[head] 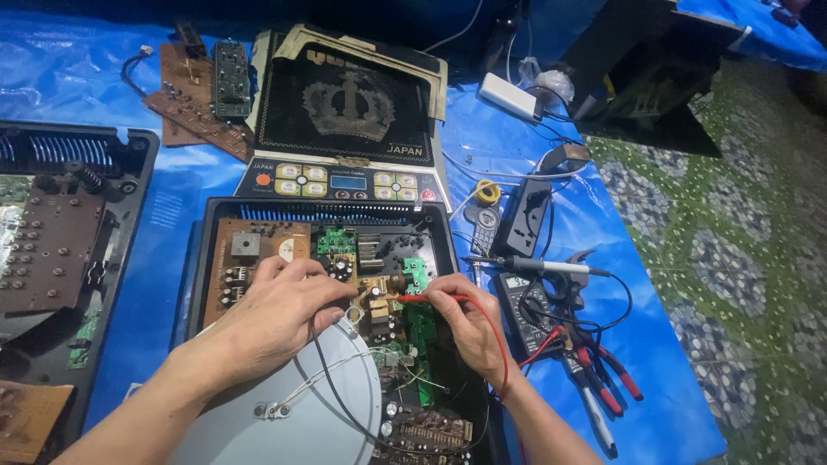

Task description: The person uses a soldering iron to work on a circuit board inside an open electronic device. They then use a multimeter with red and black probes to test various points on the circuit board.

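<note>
The left hand (276, 314) rests on the circuit board (353, 284) inside the open black casing (207, 250), its grip pinching a black probe (332, 297) whose lead trails over the round grey plate (284, 413). The right hand (469, 323) pinches a red probe (422, 299) against the board's middle. Further right, a multimeter (527, 312), soldering iron (538, 267) and pliers (603, 387) lie on the blue sheet (663, 344).
</note>
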